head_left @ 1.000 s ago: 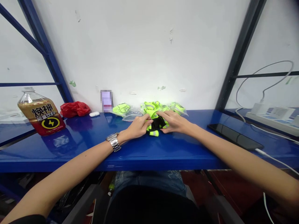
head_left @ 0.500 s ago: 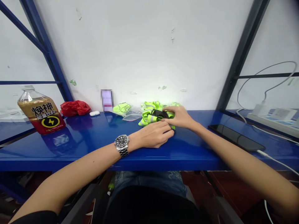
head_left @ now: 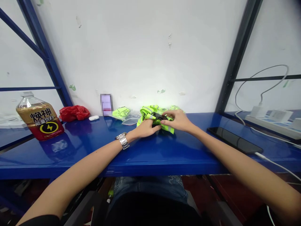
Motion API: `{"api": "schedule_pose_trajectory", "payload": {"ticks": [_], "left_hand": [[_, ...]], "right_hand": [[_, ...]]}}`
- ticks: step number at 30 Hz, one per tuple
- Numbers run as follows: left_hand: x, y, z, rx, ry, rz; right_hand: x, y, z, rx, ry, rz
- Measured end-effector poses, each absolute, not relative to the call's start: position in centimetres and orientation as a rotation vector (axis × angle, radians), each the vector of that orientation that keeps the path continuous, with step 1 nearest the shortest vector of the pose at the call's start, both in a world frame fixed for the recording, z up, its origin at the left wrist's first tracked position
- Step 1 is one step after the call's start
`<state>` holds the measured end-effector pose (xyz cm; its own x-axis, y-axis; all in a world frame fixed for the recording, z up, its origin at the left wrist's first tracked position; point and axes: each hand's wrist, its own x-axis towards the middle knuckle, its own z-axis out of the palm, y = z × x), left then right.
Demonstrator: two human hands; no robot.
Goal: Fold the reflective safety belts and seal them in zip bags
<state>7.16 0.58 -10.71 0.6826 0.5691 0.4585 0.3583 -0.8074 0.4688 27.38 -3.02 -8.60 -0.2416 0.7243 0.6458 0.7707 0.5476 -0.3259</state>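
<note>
A bunched neon-yellow reflective vest with grey stripes lies on the blue table near the wall. On top of it is a black plastic buckle. My left hand, with a metal watch on its wrist, reaches into the front left of the vest; its fingers curl into the fabric and are partly hidden, while the thumb points right beneath the buckle. From the right, my right hand pinches the buckle's right end between thumb and fingers. A striped piece of the vest hangs forward below both hands.
Left of the vest lie a clear zip bag, another neon bundle, a blurred phone-like screen, a white earbud case, a red plastic bag and a drink bottle. A charging phone and power strip are right.
My left hand has moved left and turned, its fingers passing into the fabric. The striped front piece of the vest now shows more. My right hand stays at the buckle; the view has tilted slightly.
</note>
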Motion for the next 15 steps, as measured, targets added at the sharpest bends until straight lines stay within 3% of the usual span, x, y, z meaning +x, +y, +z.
{"api": "schedule_pose_trajectory", "payload": {"ticks": [3,7,12,15], "left_hand": [[7.7,0.2,-10.3,2.094,0.44,0.979],[8.7,-0.2,-9.7,1.504,0.423,1.276],[9.3,0.2,-9.5,1.138,0.593,1.49],[9.4,0.3,-9.3,1.025,0.606,1.523]], "right_hand": [[27.1,-3.1,-8.5,-1.184,-2.007,-0.077],[26.9,-3.1,-8.5,-1.12,-2.13,-0.162],[25.7,-3.7,-9.1,-1.158,-2.105,-0.503],[24.3,-4.6,-9.6,-0.927,-2.094,-0.74]]}}
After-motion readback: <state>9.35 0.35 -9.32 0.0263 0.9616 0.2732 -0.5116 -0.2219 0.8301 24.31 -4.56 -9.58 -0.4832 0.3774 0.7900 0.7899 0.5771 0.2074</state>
